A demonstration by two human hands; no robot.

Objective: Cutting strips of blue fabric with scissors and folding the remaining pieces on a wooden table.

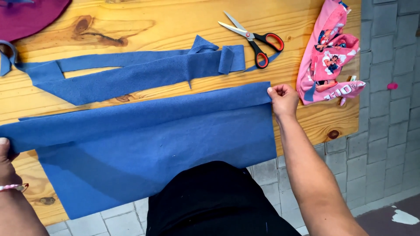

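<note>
Bright, even daylight; sharp, soft shadows.

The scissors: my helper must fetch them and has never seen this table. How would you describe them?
On the wooden table, look along the far edge, just beyond the loose blue fabric strips. The scissors lie open beside the pink printed cloth, the only metal thing there, with black-and-red handles.

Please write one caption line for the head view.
Both hands, left and right, stretch blue fleece fabric over a wooden table near scissors.
</note>
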